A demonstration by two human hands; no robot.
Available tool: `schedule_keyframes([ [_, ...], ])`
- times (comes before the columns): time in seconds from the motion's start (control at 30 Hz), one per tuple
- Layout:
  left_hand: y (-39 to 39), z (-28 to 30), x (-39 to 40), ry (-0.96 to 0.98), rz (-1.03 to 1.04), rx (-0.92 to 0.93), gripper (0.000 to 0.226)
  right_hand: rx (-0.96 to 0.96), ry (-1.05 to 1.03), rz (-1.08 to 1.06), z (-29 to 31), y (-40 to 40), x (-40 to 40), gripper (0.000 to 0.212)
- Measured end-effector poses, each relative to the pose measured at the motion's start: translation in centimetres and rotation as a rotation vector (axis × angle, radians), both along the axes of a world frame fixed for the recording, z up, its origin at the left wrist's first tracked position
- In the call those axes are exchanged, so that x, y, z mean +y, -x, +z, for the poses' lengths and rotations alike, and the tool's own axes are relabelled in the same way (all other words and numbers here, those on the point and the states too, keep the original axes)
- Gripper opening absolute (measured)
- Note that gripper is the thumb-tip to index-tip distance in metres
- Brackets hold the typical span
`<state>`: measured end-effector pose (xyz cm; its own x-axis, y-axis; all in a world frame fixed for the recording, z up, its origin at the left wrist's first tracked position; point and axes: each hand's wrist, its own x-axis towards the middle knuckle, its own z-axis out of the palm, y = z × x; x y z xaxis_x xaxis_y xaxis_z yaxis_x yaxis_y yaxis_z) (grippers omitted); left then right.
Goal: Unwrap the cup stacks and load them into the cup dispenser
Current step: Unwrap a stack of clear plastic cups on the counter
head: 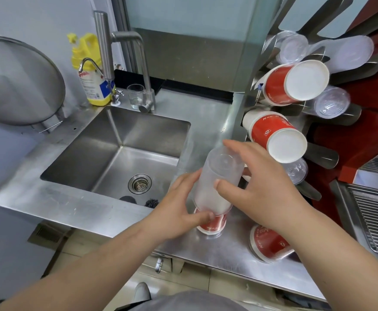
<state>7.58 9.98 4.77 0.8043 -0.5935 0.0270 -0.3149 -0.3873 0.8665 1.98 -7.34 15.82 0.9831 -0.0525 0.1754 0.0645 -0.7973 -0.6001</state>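
A stack of frosted clear plastic cups [215, 182] stands tilted above the steel counter, over a red paper cup stack [213, 225]. My left hand [181, 209] grips the clear stack low on its left side. My right hand [262, 187] wraps its upper right side, thumb across the front. Another red paper cup stack [267, 243] lies on its side on the counter under my right wrist. The wall-mounted cup dispenser [331, 153] at the right holds red paper cups [295, 83], another red stack [275, 136] and several clear cup stacks [331, 103].
A steel sink [116, 153] with a drain lies left of the hands, a tall tap [107, 48] and a yellow bottle [89, 70] behind it. A small glass [136, 95] stands by the tap. A wire drip rack [374, 221] is at the right edge.
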Motion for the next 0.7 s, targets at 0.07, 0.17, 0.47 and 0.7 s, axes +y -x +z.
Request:
schedule_keyframes([
  [0.07,-0.4,1.5,-0.3,0.062,0.023,-0.034,0.085,-0.042,0.021,0.020,0.7,-0.1,0.5,0.071],
  [0.17,-0.9,3.3,-0.3,0.113,0.079,-0.076,0.077,-0.112,0.032,0.056,2.0,-0.5,1.2,0.069],
  [0.47,-2.8,6.2,3.8,0.166,0.145,-0.120,0.075,-0.161,-0.002,0.132,4.6,-3.0,5.3,0.067],
  [0.7,-4.5,4.7,11.0,-0.025,0.181,-0.079,0.071,-0.016,-0.057,0.228,1.9,-5.8,10.3,0.069],
])
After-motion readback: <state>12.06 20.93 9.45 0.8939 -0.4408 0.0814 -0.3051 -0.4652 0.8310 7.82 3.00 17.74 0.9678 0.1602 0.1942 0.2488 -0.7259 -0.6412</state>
